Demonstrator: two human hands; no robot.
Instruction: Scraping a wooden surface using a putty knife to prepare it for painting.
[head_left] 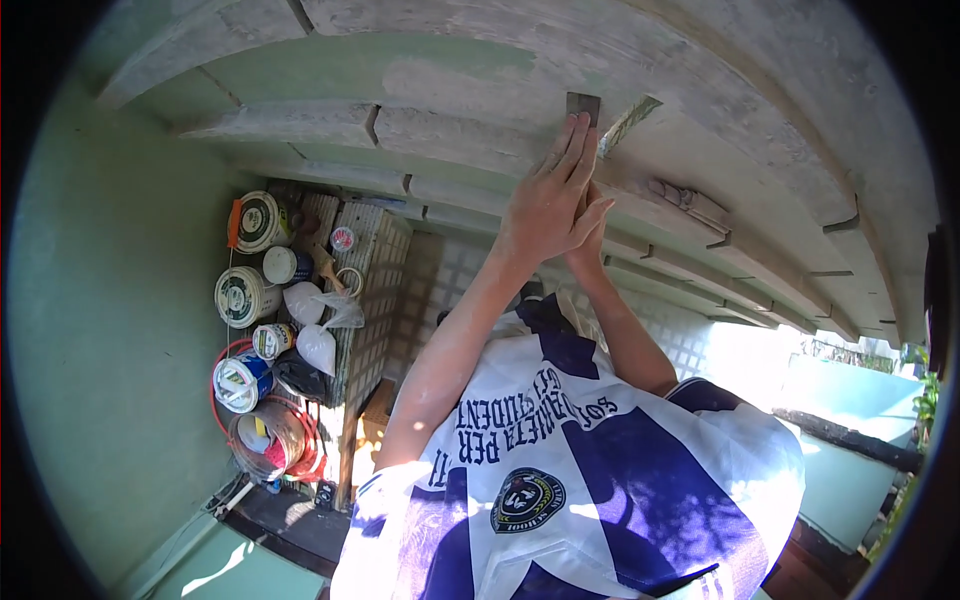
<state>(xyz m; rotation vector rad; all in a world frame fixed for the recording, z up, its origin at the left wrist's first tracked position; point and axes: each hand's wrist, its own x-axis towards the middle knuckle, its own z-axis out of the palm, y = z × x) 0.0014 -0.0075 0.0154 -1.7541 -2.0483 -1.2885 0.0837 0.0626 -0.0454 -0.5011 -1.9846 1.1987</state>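
A putty knife (584, 104) shows its small dark rectangular blade flat against the plastered surface above me. My left hand (548, 212) has its index and middle fingers stretched along the blade, pressing on it. The left thumb points off to the right. Tucked beneath and behind it is my right hand (588, 245); its fingers are mostly covered by the left one, so its grip is hidden. Any handle of the knife is out of sight under the hands. Grey plaster smears cover the green surface (470, 75) around the blade.
Stepped ledges (445, 135) run across the upper view, one with a narrow gap (630, 125) beside the blade. At left, a corrugated-top stand (365, 250) carries several paint tubs (240, 297) and white bags (317, 348). A clear bucket (268, 440) stands near its lower end.
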